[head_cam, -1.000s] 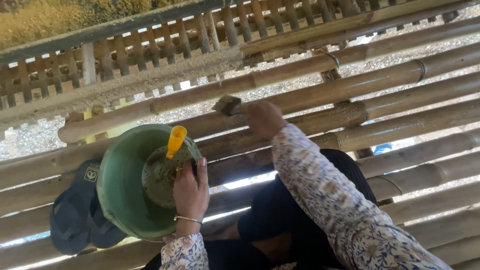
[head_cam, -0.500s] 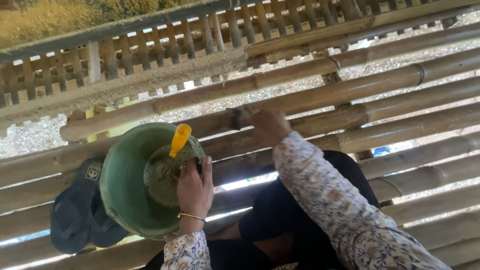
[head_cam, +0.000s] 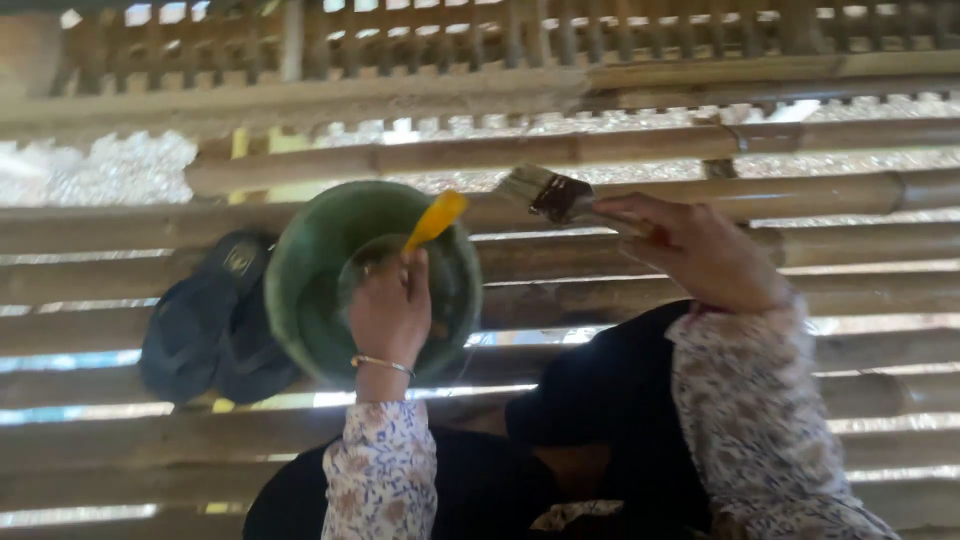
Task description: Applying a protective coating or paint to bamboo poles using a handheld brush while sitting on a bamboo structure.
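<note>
My right hand (head_cam: 700,250) pinched the paintbrush (head_cam: 548,193) (bristles beyond my fingertips); my left hand (head_cam: 390,310) gripped the green bucket (head_cam: 300,290) rim.

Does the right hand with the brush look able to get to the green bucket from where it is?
Probably yes. The right hand holds the brush just beside the green bucket, whose mouth is open, though the left hand covers part of it.

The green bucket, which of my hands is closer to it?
Left. Your left hand reaches into the green bucket; your right hand holds a paintbrush beside it, apart.
</note>
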